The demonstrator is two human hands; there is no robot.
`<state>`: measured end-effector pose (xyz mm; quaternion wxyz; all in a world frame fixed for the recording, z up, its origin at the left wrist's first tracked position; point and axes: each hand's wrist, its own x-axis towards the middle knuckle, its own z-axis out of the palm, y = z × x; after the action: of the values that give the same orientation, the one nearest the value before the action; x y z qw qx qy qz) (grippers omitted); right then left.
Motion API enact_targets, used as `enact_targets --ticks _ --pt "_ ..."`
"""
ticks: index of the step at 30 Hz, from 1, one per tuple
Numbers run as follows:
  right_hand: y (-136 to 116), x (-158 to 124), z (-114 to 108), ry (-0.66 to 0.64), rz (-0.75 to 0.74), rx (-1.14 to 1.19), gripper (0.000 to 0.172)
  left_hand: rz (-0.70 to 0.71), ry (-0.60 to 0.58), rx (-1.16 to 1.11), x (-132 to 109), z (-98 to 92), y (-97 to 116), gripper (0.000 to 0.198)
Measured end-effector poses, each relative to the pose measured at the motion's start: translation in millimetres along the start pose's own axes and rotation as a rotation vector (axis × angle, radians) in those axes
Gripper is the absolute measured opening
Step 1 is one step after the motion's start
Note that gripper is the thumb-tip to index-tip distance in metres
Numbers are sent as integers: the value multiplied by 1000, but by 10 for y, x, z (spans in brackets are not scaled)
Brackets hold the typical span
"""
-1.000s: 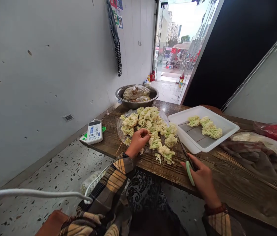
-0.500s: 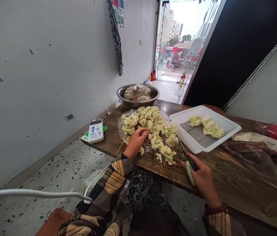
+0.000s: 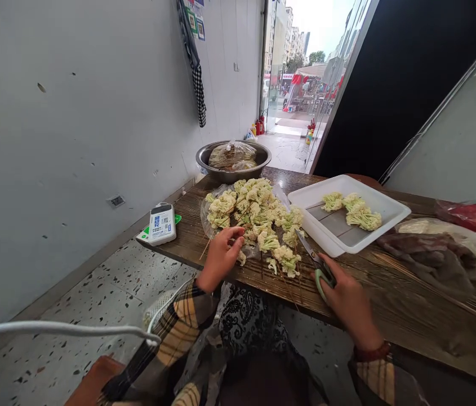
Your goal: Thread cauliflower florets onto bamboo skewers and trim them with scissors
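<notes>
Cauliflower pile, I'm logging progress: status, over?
Right hand gripping scissors. Left hand by near side of cauliflower pile, grip unclear. Thin sticks jut out, possibly in the way.

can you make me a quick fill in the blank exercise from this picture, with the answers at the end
The right hand holds a pair of ____.
The vegetable in both the pile on the table and the white tray is ____.
From the camera's view, the tray lies to the ____ of the metal bowl.
The checked cloth hangs against the ____.

Missing words: scissors; cauliflower; right; wall.
</notes>
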<state>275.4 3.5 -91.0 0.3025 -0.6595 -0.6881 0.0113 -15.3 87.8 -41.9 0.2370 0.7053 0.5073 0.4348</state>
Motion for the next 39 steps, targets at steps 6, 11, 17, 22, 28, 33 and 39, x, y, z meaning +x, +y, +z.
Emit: enact_targets --ticks 6,11,17,22,28,33,39 --pt "210 14 -196 -69 -39 -105 49 248 -204 237 -267 -43 -31 28" --pt "348 -135 -255 -40 -70 -67 46 312 -241 323 -266 -6 -156 18" --pt "424 -216 -310 -84 -53 -113 42 332 -171 294 -195 19 -207 14" --pt "328 -21 -391 -75 -48 -175 38 299 31 247 -18 115 -266 12" --pt "118 104 -306 -79 -82 -197 26 338 49 340 111 202 -407 20" --pt "300 69 -422 8 -33 -202 28 376 72 332 39 144 -311 23" --pt "798 -42 -646 33 7 -224 31 321 141 256 -130 98 -96 17"
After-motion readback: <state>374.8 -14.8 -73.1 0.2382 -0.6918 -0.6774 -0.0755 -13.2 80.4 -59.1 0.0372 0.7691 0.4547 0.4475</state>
